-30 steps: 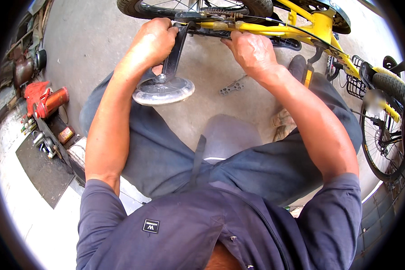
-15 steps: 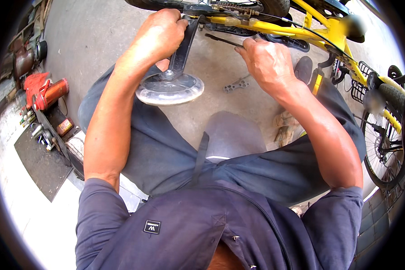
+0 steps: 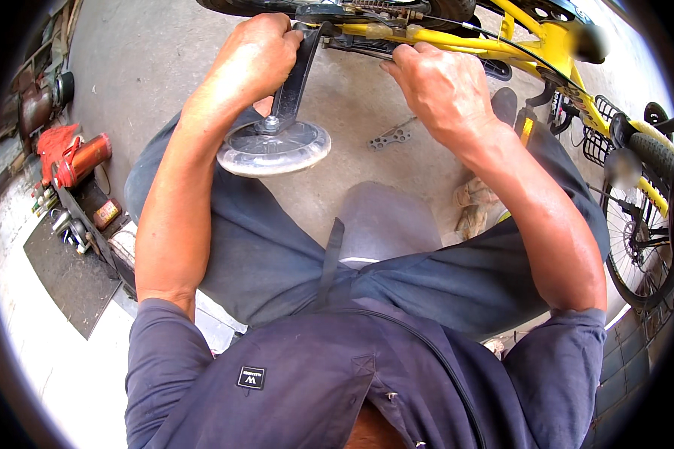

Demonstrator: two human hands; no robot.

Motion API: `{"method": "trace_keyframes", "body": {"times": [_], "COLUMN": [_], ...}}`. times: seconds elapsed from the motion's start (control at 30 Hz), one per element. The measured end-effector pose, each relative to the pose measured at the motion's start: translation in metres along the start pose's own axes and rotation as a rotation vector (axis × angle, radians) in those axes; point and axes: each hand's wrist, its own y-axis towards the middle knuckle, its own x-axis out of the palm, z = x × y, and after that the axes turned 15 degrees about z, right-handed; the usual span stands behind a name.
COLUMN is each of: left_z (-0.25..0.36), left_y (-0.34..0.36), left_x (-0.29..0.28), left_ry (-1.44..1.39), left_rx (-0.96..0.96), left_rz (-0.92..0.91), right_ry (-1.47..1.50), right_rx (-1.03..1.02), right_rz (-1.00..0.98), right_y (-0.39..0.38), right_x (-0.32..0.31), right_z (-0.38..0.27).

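A training wheel (image 3: 277, 153) with a clear rim hangs from a black bracket (image 3: 298, 78) beside the rear wheel of a yellow bicycle (image 3: 457, 41). My left hand (image 3: 260, 56) is closed round the bracket's upper part. My right hand (image 3: 445, 86) pinches a thin dark hand tool, most of it hidden by my fingers or lost against the bicycle's dark parts. Its far end points at the bracket's top, by the rear axle; whether it touches a nut I cannot tell. Between my knees, a flat multi-hole wrench (image 3: 391, 140) lies on the concrete floor.
On the left, an orange-red cylinder (image 3: 92, 159) and a red cloth (image 3: 55, 142) lie by small metal parts (image 3: 71, 228) and a dark mat (image 3: 71, 273). Another bicycle wheel (image 3: 636, 239) stands at the right. A black wire basket (image 3: 597, 142) is near it.
My right hand has moved left and up, taking the tool close to the bracket's top. The bracket and training wheel have shifted slightly left and up in view with my left hand.
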Motion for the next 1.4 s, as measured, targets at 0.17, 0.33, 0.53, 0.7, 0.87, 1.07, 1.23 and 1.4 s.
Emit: {"method": "trace_keyframes", "body": {"times": [0.17,0.33,0.53,0.7,0.87,1.07,1.23,1.4], "left_z": [0.003,0.002,0.004,0.004,0.002,0.004,0.001,0.004], "left_y": [-0.001,-0.003,-0.001,-0.003,-0.003,-0.003,-0.002,-0.003], "left_x": [0.000,0.000,-0.003,-0.002,-0.001,-0.002,0.000,-0.002], "left_ry": [-0.016,-0.018,-0.030,-0.028,-0.014,-0.033,-0.036,-0.046], "left_rx": [-0.026,-0.020,-0.044,-0.043,-0.015,-0.050,0.000,-0.056], "left_rz": [0.001,0.017,-0.019,-0.005,0.005,-0.010,0.015,-0.008], "right_ry": [-0.014,-0.012,-0.011,-0.004,-0.047,-0.051,-0.070,-0.072], "right_rx": [-0.022,-0.014,-0.035,-0.030,-0.047,-0.041,-0.023,-0.004], "right_rz": [0.029,-0.014,0.009,0.018,0.010,-0.025,-0.020,-0.072], "right_y": [0.002,0.006,0.011,0.019,0.024,0.028,0.024,0.010], "right_x": [0.000,-0.002,0.000,0.002,0.003,0.002,0.005,0.025], "right_z": [-0.001,-0.002,-0.004,-0.006,-0.006,-0.008,-0.006,0.006]}}
